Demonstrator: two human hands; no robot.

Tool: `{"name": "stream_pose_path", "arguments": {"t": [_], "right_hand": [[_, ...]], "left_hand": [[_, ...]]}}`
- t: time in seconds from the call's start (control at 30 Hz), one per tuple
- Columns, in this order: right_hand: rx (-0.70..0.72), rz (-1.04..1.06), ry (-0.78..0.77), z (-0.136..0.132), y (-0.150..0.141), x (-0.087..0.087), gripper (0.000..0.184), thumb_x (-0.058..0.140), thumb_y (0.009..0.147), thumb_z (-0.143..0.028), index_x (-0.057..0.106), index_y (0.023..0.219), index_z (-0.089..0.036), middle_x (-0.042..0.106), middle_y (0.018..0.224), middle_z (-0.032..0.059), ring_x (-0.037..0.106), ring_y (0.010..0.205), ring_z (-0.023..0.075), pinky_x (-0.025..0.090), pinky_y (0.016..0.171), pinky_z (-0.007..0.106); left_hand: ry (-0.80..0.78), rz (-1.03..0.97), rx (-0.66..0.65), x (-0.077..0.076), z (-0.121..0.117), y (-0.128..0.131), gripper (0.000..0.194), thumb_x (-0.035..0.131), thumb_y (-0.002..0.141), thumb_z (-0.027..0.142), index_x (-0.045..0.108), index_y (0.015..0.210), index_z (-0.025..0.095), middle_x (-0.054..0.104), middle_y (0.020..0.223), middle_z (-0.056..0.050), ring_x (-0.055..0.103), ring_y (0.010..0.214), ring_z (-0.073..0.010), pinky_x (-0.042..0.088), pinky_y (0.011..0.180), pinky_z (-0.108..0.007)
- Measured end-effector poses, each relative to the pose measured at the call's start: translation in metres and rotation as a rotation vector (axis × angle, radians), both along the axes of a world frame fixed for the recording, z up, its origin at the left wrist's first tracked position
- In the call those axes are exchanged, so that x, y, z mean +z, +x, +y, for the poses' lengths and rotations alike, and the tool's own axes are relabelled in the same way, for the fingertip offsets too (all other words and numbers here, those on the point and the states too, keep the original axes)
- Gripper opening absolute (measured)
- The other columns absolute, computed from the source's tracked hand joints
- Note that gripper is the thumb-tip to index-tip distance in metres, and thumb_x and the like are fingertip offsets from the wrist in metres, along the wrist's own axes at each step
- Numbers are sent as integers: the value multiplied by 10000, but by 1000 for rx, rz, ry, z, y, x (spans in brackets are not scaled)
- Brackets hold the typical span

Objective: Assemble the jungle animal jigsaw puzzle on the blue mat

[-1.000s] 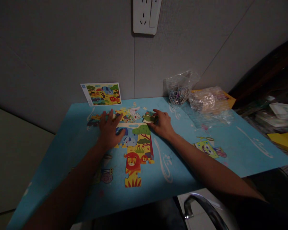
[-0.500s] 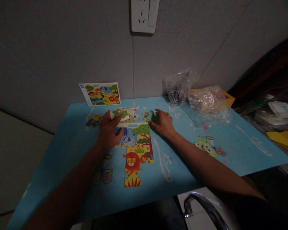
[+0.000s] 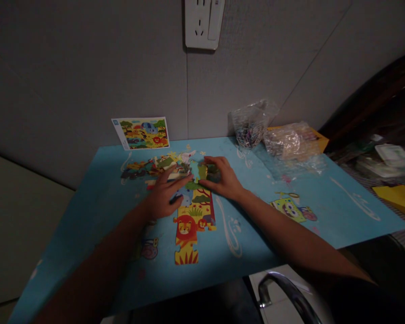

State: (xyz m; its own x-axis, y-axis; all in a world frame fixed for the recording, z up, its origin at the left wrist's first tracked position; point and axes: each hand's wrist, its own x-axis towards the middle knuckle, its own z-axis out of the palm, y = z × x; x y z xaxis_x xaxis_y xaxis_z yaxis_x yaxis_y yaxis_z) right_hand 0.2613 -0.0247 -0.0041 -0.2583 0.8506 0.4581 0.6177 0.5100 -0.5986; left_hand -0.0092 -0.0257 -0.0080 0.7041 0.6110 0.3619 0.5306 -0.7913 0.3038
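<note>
Probably a home: a blue counter (image 3: 256, 238) with a cartoon print (image 3: 288, 209), a child's animal jigsaw (image 3: 194, 211), a wall socket (image 3: 202, 27) at twelve o'clock, household clutter (image 3: 389, 155) at three.

Joined puzzle (image 3: 195, 210) partly hidden by the left hand (image 3: 164, 195); puzzle piece (image 3: 202, 172) partly covered by the right hand (image 3: 224, 180); wall socket (image 3: 202, 24) above both, top cropped.

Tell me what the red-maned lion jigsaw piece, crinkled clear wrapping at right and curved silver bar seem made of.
Lion jigsaw piece: probably cardboard, matte and printed; flat, knobbed outline.
Clear wrapping: thin glossy plastic; see-through, bright creases.
Silver bar: polished metal or chromed plastic; shiny streaks.
</note>
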Motion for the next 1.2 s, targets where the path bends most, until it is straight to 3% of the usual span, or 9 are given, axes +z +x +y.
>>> {"name": "stream_pose_path", "arguments": {"t": [0.1, 0.33, 0.43, 0.53, 0.63, 0.8, 0.9, 1.1, 1.2], "right_hand": [[109, -9, 12, -1, -3, -1, 748, 800, 780, -445, 493, 1432, -242, 674, 1228, 108, 563, 1181, 287, 462, 1037, 477], [-425, -204, -169, 11, 13, -11, 701, 763, 776, -416, 543, 1391, -160, 652, 1306, 179, 524, 1208, 409, 412, 1004, 599], [-457, -253, -200, 12, 15, -12, 638, 722, 789, -375, 558, 1368, -164, 689, 1240, 159, 551, 1169, 403, 406, 989, 589], [-486, -228, -201, 13, 15, -10, 626, 725, 773, -356, 569, 1347, -160, 713, 1168, 150, 579, 1128, 388, 408, 981, 574], [-444, -127, -151, 12, 16, -5, 643, 738, 769, -370, 560, 1356, -179, 713, 1150, 142, 596, 1108, 355, 432, 976, 546], [-2, -16, 20, 2, 5, 1, 690, 756, 808, -444, 506, 1418, -238, 691, 1179, 108, 581, 1141, 294, 463, 1011, 491], [171, -36, 27, -1, -1, -1, 715, 771, 808, -481, 503, 1423, -237, 686, 1190, 103, 579, 1149, 281, 468, 1032, 477], [-273, -156, -106, 15, 16, -16, 634, 694, 839, -366, 529, 1416, -160, 655, 1323, 157, 554, 1197, 351, 449, 1034, 542], [-316, -262, -174, 20, 23, -20, 590, 672, 832, -338, 570, 1376, -136, 656, 1336, 165, 558, 1184, 371, 447, 1024, 550]], "left_hand": [[-10, 46, -15, 0, -5, 4, 579, 516, 921, 199, 505, 1498, 241, 670, 1364, -54, 149, 1562, -327, 246, 1223, -569], [73, -51, 435, -8, 8, -3, 501, 546, 899, 237, 616, 1393, 274, 659, 1384, -50, 269, 1519, -380, 265, 1182, -630], [27, -64, 619, -14, 12, -7, 557, 587, 857, 260, 596, 1414, 255, 629, 1414, -91, 245, 1505, -456, 265, 1146, -705], [-2, -51, 701, -16, 13, -9, 572, 634, 830, 302, 612, 1397, 236, 445, 1572, -145, 191, 1494, -527, 242, 1120, -763], [17, -71, 613, -10, 12, -9, 622, 658, 820, 294, 570, 1436, 288, 377, 1615, -115, 170, 1516, -485, 204, 1167, -733], [-9, 8, 68, 2, 0, 0, 703, 557, 875, 207, 406, 1556, 293, 622, 1413, -49, 162, 1557, -331, 197, 1248, -582], [-29, 21, -34, 2, -6, 5, 643, 530, 893, 182, 463, 1526, 273, 714, 1256, -60, 166, 1560, -302, 262, 1232, -541], [49, -49, 458, -10, 9, -4, 589, 561, 887, 256, 527, 1475, 242, 705, 1264, -102, 244, 1528, -361, 243, 1214, -582], [59, -51, 631, -20, 17, -12, 620, 584, 863, 292, 511, 1478, 248, 675, 1304, -113, 280, 1492, -424, 250, 1177, -662]]}}
